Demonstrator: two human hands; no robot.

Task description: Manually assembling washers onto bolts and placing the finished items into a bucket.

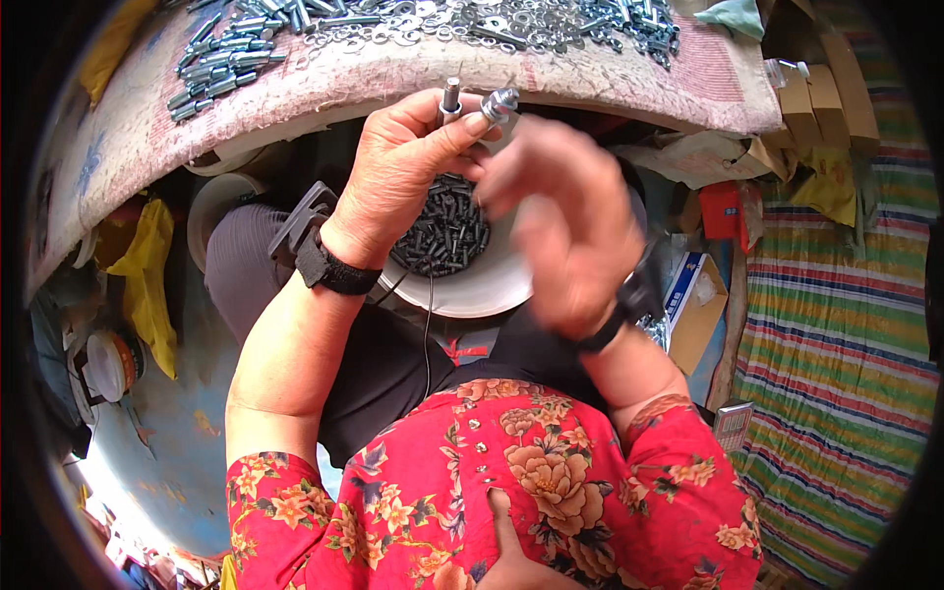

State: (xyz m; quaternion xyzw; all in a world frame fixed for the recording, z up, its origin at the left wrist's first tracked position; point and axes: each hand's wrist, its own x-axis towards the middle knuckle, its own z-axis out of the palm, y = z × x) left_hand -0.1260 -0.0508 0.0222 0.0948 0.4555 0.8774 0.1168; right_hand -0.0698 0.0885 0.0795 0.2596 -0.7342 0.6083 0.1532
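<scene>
Right side of the room: striped woven sheet (pixel 836 374) in green, yellow, red, white and blue, with a cardboard box (pixel 703 313) nearer the person.
Left side: yellow bag (pixel 147 285) hanging limp beside the counter.
Counter (pixel 329 84): draped in pale, pink-tinged cloth; silvery metal bolts (pixel 231 69) heaped at left, flat washers (pixel 423 20) strewn across the middle, more small hardware (pixel 644 34) at right.
Below the counter edge: white basin (pixel 501 295) by the person's legs, holding a pile of dark bolts (pixel 452 241).
Left arm: reaching up and inward, dark wristband (pixel 349 277) on, palm side partly turned toward the body.
Left grip (pixel 398 147): closed on two pieces above the basin, an upright bolt (pixel 450 98) between the fingers and a washered bolt (pixel 500 104) at the thumb tip.
Right arm: bent inward, also banded.
Right grip (pixel 570 216): motion-blurred, fingers curved toward the washered bolt; cannot tell whether it holds anything.
</scene>
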